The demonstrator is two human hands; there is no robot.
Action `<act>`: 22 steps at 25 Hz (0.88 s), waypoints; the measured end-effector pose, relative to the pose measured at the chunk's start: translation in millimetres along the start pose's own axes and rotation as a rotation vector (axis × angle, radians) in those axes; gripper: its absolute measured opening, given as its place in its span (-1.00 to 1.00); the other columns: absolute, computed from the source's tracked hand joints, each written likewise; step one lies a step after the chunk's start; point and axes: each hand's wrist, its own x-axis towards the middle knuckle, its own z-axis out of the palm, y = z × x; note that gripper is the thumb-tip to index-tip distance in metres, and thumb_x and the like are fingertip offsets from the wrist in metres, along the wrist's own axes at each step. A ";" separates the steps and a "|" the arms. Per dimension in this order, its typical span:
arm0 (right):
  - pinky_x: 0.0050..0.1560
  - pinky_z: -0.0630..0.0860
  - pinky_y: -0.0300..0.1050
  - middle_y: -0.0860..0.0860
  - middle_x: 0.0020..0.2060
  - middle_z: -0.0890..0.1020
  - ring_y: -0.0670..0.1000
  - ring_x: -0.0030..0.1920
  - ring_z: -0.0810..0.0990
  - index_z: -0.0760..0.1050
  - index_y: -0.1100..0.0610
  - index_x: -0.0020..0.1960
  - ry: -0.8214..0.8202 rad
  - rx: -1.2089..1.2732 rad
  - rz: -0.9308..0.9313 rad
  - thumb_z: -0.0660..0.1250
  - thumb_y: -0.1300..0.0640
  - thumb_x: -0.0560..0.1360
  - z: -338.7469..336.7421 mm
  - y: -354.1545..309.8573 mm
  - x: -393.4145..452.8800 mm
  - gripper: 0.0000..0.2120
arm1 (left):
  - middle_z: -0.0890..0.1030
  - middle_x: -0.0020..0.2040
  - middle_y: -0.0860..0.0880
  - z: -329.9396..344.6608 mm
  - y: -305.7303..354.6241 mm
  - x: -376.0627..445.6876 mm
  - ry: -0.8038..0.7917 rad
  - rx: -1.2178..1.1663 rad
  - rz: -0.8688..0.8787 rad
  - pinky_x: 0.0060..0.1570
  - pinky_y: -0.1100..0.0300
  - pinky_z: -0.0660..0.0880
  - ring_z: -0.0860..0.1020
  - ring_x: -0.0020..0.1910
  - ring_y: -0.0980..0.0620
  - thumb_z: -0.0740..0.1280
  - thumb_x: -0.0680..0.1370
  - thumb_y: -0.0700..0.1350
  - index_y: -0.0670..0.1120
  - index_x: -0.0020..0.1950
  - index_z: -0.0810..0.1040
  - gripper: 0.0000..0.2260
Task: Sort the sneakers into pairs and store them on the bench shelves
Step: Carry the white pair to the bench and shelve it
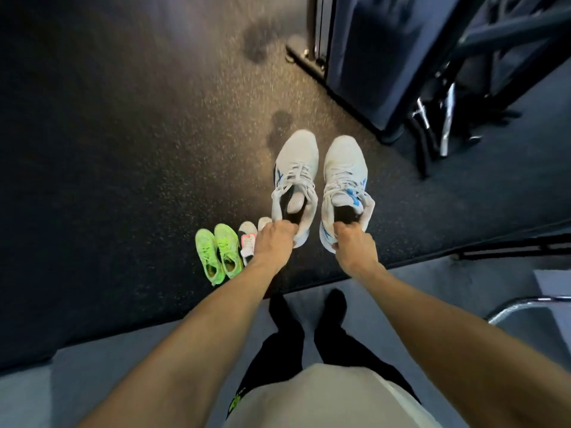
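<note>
left hand [275, 239] has its fingers curled over the heel collar of a white sneaker with blue marks [295, 180], gripping it at the back rim of the opening, toe pointing away from the person. to the left of that hand, down on the dark speckled floor [123, 149], stand a pair of bright green sneakers [219, 253], side by side and touching, toes pointing away. just right of them, partly hidden behind the left wrist, is a white sneaker with pink and black trim [248, 242], and the toe of another white shoe [264, 223] shows beside it; how the two lie against each other cannot be told.

right hand [355, 245] is curled the same way round the heel collar of the matching white and blue sneaker [344, 186], fingers hooked into the opening. both held sneakers are roughly parallel, close together but apart, with a strip of floor showing between them; whether their soles rest on the floor or hang above it cannot be told.

nearer the person the floor changes to a pale grey mat [154, 350], where the legs in black trousers [287, 335] stand. at far right are dark gym machine frames [386, 57] and a curved chrome tube [525, 304].
</note>
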 end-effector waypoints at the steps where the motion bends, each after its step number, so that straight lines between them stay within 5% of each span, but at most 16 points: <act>1: 0.04 0.49 0.07 0.16 0.08 0.57 0.20 0.05 0.55 0.44 0.19 0.15 0.028 0.012 0.000 0.30 0.26 0.52 -11.3 -0.2 -12.1 -0.80 | 0.60 0.04 -0.12 -9.5 5.5 -9.1 0.026 0.015 0.021 0.00 -0.01 0.50 0.58 0.07 -0.18 0.31 0.57 -0.11 -0.09 0.07 0.57 -0.88; 8: 0.06 0.46 0.04 0.13 0.14 0.56 0.20 0.10 0.54 0.46 0.15 0.19 0.177 0.112 0.130 0.25 0.26 0.54 -31.2 15.2 -94.7 -0.77 | 0.59 0.05 -0.12 -40.8 50.2 -40.4 0.115 0.141 0.232 0.00 -0.01 0.52 0.58 0.08 -0.18 0.30 0.58 -0.13 -0.09 0.09 0.56 -0.87; 22: -0.04 0.45 -0.01 0.15 0.13 0.56 0.24 0.06 0.56 0.46 0.17 0.19 0.470 0.458 1.020 0.24 0.28 0.52 111.5 34.3 -368.3 -0.75 | 0.61 0.01 -0.10 51.8 190.3 -202.0 -0.068 0.465 1.046 -0.08 0.04 0.52 0.61 0.01 -0.14 0.33 0.56 -0.14 -0.02 0.10 0.59 -0.86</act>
